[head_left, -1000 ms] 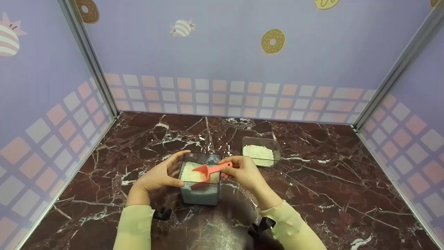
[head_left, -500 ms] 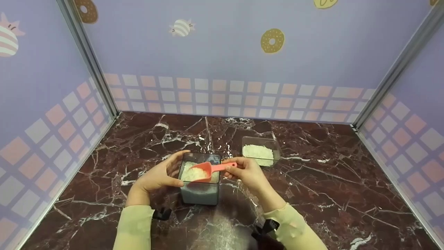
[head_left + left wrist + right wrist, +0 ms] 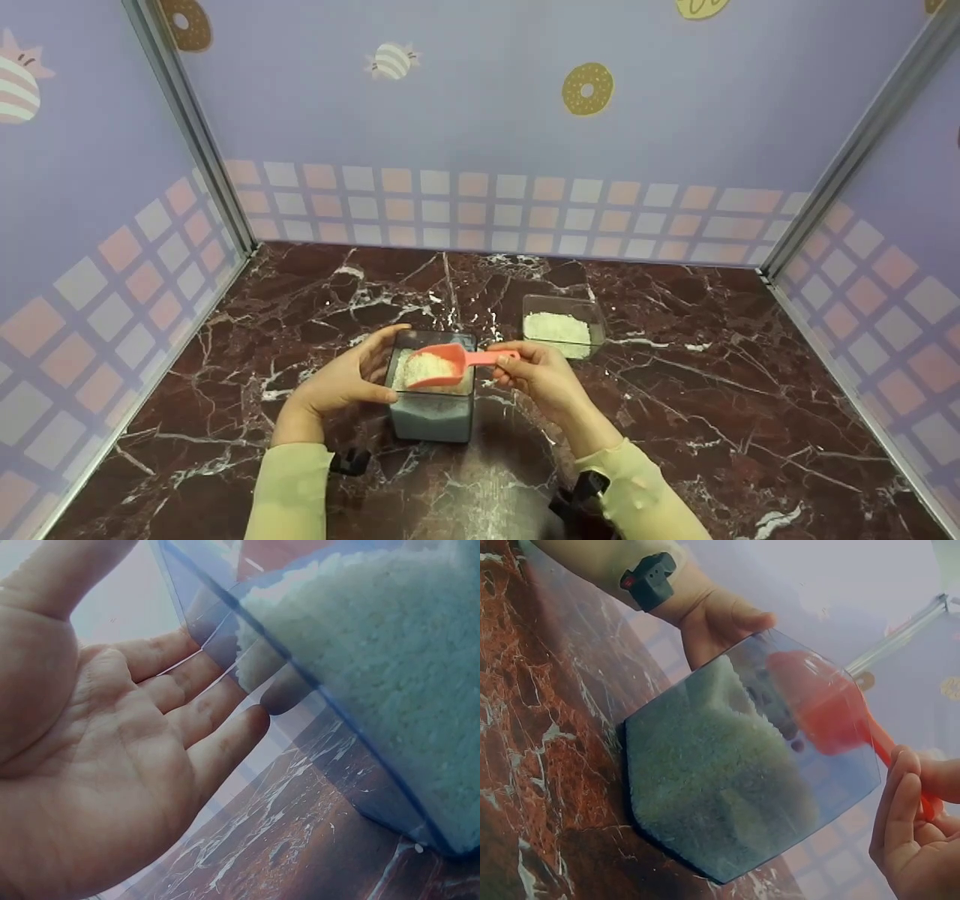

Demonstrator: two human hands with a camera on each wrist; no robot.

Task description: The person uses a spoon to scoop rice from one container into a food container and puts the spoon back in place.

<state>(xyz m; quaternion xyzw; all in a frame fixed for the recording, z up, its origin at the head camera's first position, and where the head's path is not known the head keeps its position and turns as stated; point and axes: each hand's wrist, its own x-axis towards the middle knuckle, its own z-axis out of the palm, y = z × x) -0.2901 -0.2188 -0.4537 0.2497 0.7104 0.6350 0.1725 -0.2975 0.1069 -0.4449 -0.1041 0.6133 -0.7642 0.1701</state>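
A clear bluish square container (image 3: 433, 421) of rice (image 3: 375, 652) stands on the table in front of me. My left hand (image 3: 349, 381) holds its left side, thumb at the near corner and fingers reaching along the far side. In the left wrist view those fingers (image 3: 217, 746) lie against the clear wall. With thumb and fingers my right hand (image 3: 546, 376) pinches the handle of a red scoop (image 3: 456, 355). The scoop bowl, heaped with rice, is level at the container's mouth. Through the wall in the right wrist view, the bowl shows above the sloping rice surface (image 3: 727, 709).
A shallow clear tray (image 3: 598, 330) with a layer of rice sits behind my right hand. White grains (image 3: 493, 322) are scattered on the dark red marbled table (image 3: 675, 420). Patterned purple walls (image 3: 480, 120) enclose the back and both sides.
The scoop has come up out of the rice, turned level and filled with grains. My right hand has shifted slightly right with it. The left hand and container have stayed in place.
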